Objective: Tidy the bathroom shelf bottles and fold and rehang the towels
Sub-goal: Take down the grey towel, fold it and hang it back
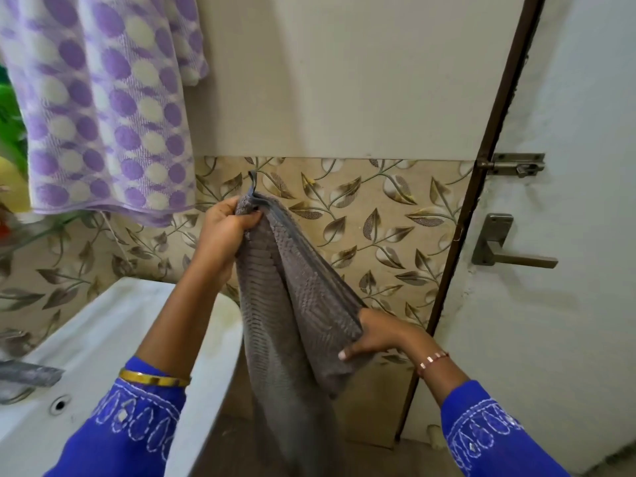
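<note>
Left hand (225, 228) is pinching top corner of grey towel (292, 304), fingers closed on it. Right hand (375, 335) is gripping the towel's edge lower & to the right, so cloth is hanging betw. both hands. Purple-dotted towel (103, 108) is hanging up-left of left hand; white sink (103, 339) is sitting below it.

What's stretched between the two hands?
In the head view, the ribbed grey towel spans from the left hand, gripping its top corner, down to the right hand, gripping its side edge. Nothing else lies between them.
</note>
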The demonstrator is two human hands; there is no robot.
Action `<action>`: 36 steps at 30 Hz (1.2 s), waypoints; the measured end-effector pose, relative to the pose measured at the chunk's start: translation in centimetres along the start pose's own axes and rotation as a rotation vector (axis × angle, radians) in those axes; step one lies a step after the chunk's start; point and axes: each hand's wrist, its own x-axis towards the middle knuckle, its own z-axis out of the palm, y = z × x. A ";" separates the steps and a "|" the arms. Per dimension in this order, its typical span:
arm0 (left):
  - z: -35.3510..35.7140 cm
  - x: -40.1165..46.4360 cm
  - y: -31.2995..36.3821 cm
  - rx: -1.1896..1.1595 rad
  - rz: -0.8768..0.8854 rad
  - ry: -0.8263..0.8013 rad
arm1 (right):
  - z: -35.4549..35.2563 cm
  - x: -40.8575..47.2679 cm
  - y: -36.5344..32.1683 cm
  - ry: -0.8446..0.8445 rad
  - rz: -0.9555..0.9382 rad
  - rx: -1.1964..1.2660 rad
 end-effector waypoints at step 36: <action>-5.7 2.8 2.8 -0.575 -0.049 -0.320 | -18.7 -6.9 -4.3 0.364 -0.700 1.180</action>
